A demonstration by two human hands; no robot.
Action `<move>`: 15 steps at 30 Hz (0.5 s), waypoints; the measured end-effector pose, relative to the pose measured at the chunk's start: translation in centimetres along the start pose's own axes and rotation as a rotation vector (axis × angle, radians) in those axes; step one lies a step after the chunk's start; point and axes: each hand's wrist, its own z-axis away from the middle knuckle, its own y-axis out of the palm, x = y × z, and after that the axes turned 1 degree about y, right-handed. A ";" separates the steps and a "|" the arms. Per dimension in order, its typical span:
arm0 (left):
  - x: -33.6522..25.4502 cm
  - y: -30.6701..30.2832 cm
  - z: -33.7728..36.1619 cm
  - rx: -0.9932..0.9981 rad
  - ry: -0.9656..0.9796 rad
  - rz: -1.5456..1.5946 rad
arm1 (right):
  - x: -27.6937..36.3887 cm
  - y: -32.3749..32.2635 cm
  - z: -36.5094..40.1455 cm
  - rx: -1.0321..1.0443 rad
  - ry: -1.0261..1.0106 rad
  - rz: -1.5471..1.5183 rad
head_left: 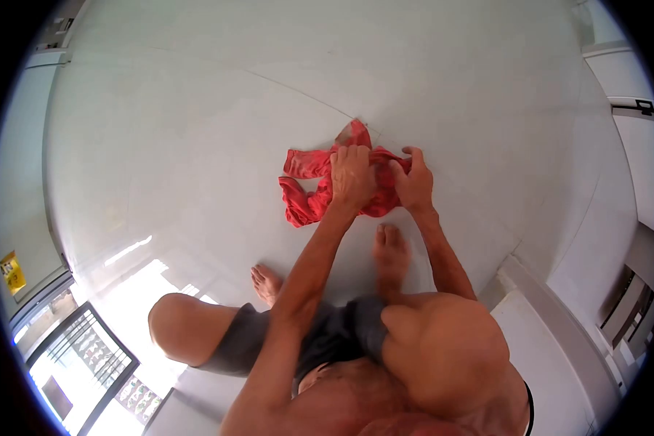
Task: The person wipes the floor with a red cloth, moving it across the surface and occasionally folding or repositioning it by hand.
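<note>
A red garment (309, 207) with darker patches lies bunched on the pale floor, two leg- or sleeve-like ends spread to the left and one corner pointing away from me. My left hand (352, 176) presses on its middle from above, fingers bent over the fabric and closed on it. At the garment's right edge is my right hand (417, 183), its thumb and forefinger apart in a C shape and touching the cloth. The other fingers of that hand are partly hidden.
My bare feet (390, 254) and bent knees are just behind the garment. The glossy floor (196, 109) stretches ahead. A raised ledge (552, 312) runs along the right, near white cabinets (636, 138). A yellow packet (11, 272) and a barred window (83, 363) are at left.
</note>
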 end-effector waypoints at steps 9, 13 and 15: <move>-3.2 -0.3 -0.5 0.020 -0.540 0.095 | 0.1 2.3 -4.9 0.039 -0.389 0.517; -3.3 0.3 -1.9 -0.004 -0.611 0.121 | 1.1 2.6 -6.6 0.075 -0.408 0.598; -3.4 0.7 -1.9 -0.035 -0.664 0.125 | 1.1 3.0 -7.1 0.108 -0.426 0.643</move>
